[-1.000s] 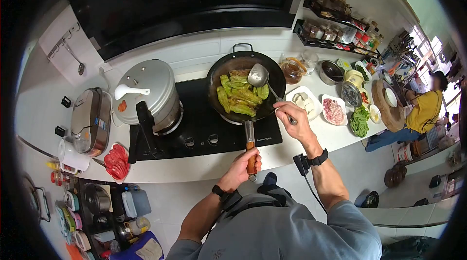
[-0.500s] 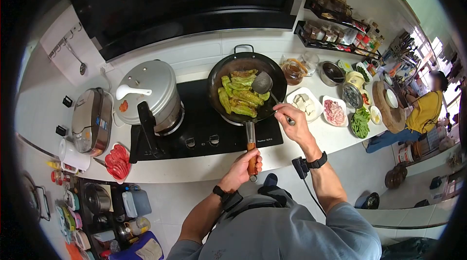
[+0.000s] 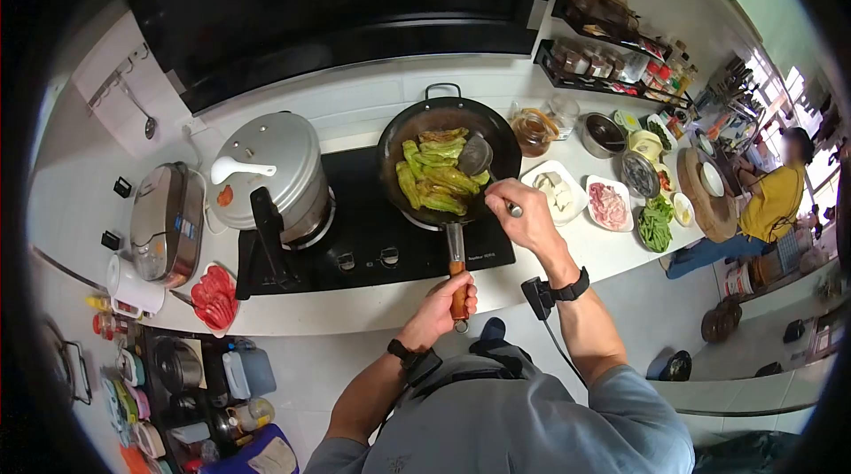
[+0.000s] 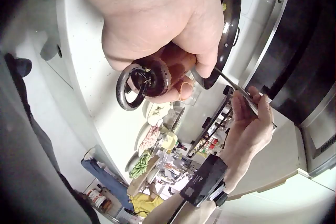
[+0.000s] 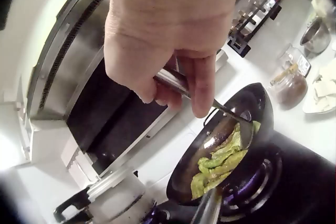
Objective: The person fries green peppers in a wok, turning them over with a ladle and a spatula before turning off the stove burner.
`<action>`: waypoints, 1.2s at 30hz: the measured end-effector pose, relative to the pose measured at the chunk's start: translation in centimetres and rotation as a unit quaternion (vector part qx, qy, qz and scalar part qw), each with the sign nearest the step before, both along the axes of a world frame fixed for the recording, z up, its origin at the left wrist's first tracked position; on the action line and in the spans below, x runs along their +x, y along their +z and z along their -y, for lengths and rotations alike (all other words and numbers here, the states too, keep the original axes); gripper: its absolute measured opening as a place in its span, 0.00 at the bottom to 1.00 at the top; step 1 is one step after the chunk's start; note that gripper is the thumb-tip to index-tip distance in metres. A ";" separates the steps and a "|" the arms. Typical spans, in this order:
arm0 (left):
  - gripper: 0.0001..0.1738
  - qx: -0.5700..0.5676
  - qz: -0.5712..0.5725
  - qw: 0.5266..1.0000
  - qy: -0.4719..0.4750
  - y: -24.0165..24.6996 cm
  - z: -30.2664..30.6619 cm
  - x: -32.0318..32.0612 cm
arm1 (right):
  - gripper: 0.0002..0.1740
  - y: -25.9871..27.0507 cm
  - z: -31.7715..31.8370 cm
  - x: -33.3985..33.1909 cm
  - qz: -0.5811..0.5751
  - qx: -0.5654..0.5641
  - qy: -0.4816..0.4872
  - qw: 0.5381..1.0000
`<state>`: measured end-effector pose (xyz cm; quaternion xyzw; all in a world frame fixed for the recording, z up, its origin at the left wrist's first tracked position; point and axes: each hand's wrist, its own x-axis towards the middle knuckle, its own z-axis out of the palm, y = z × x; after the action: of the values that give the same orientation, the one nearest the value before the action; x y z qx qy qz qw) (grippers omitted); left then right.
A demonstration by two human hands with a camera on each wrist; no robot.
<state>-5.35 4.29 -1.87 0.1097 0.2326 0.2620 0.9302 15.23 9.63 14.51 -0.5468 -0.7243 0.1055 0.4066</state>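
Note:
Browned green peppers (image 3: 436,174) lie in a black wok (image 3: 498,130) on the hob's right burner. My left hand (image 3: 441,307) grips the wok's wooden handle (image 3: 458,301); in the left wrist view a metal ring (image 4: 126,90) hangs from the handle's end. My right hand (image 3: 525,217) holds a metal ladle (image 3: 476,155) by its shaft, palm downward, over the wok's near right rim. The ladle's bowl (image 5: 247,133) sits at the right edge of the peppers, dark side showing in the head view. Flame glows under the wok in the right wrist view.
A pressure cooker (image 3: 275,142) with a white spoon (image 3: 244,168) on its lid stands left. Right of the hob are plates of white slices (image 3: 557,195), raw meat (image 3: 609,205) and green pepper pieces (image 3: 656,224). A glass jar (image 3: 533,130) stands beside the wok. Another person (image 3: 776,199) stands far right.
The ladle's bowl has turned from its shiny side to its dark side and shifted slightly right. My right hand has moved a little left, toward the wok. My left hand stays on the handle.

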 end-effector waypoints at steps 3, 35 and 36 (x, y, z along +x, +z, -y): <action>0.12 0.000 0.002 1.000 0.001 0.0 0.0 0.0 | 0.07 -0.5 -0.4 0.0 -0.043 0.017 -0.040 0.998; 0.12 -0.015 0.019 1.000 -0.005 -0.1 -0.1 0.0 | 0.16 -3.9 -0.9 3.7 -0.399 -0.137 0.031 0.906; 0.12 -0.014 0.017 1.000 -0.006 -0.1 -0.2 0.0 | 0.16 -4.0 -1.1 3.9 -0.408 -0.133 0.032 0.903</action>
<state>-5.37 4.47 -1.99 0.0930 0.2197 0.2550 0.9370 19.12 10.68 10.51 -0.4812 -0.4914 0.4282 0.5863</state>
